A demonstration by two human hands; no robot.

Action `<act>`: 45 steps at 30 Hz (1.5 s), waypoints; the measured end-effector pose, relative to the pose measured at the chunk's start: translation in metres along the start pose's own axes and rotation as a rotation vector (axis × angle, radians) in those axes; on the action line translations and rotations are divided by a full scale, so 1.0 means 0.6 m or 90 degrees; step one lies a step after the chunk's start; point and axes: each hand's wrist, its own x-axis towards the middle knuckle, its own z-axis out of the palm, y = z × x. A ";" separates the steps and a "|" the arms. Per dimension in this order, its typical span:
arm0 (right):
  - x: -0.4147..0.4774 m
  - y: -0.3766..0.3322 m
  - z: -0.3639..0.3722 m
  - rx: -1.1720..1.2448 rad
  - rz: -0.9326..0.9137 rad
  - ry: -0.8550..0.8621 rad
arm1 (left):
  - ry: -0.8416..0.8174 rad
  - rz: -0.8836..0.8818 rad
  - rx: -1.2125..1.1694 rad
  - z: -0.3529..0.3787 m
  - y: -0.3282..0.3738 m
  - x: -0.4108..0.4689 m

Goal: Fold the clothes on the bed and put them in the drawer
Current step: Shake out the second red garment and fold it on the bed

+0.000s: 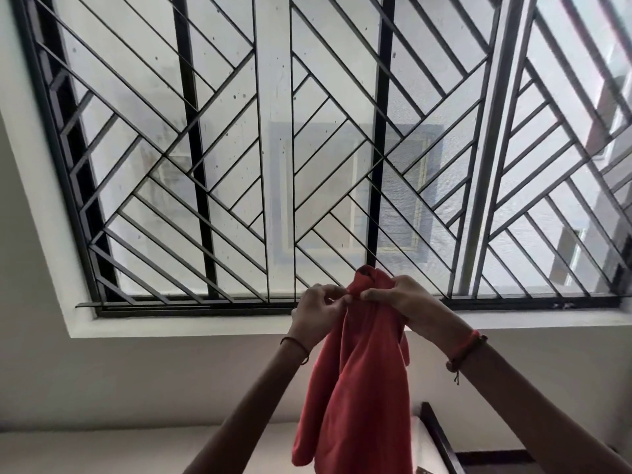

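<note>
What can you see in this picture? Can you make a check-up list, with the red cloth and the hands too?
Surface: nothing seen; no bed top or drawer in view.
Job's things: red cloth, held up in the air and hanging loose.
Clutter: nothing seen.
Grippers: left hand pinches the cloth's top edge; right hand grips the top beside it.
Cables: nothing seen; only a thread on the left wrist and a red band on the right wrist.
Surroundings: window with a black grille, pale wall below it, and a dark frame at the bottom right, too cut off to name.
</note>
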 end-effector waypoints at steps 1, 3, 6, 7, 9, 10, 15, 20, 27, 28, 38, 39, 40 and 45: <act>-0.001 0.000 0.002 0.005 0.000 -0.003 | -0.009 -0.001 -0.009 -0.002 0.004 -0.003; -0.002 0.002 0.003 0.017 -0.002 -0.006 | -0.053 -0.032 -0.078 -0.005 0.012 -0.008; -0.001 0.006 0.003 0.044 -0.013 -0.011 | -0.126 -0.131 -0.190 -0.014 0.024 -0.015; -0.001 0.007 0.002 0.056 -0.018 -0.013 | -0.153 -0.166 -0.243 -0.018 0.025 -0.016; -0.002 0.009 0.002 0.075 -0.030 -0.020 | -0.204 -0.232 -0.389 -0.021 0.025 -0.015; -0.003 0.008 0.001 0.078 -0.031 -0.019 | -0.210 -0.266 -0.465 -0.020 0.024 -0.014; 0.005 0.014 0.001 0.063 -0.023 0.020 | -0.124 -0.251 -0.564 0.014 0.019 -0.022; -0.001 0.020 0.004 0.172 0.010 0.006 | -0.030 -0.080 -0.462 0.036 0.010 -0.044; -0.007 0.016 -0.004 0.253 0.050 -0.054 | -0.013 0.025 -0.299 0.008 0.004 -0.020; -0.007 0.013 -0.006 0.258 0.055 -0.072 | -0.033 0.030 -0.267 0.001 0.000 -0.013; -0.028 -0.011 -0.006 0.179 0.031 -0.160 | -0.308 -0.001 -0.326 -0.036 0.002 0.021; -0.030 -0.013 -0.008 0.172 0.021 -0.167 | -0.312 -0.018 -0.300 -0.032 0.004 0.023; -0.032 -0.017 -0.011 0.163 0.013 -0.173 | -0.318 -0.029 -0.276 -0.028 0.005 0.026; -0.039 -0.024 -0.028 0.126 -0.026 -0.201 | -0.364 -0.071 -0.288 -0.014 0.007 0.041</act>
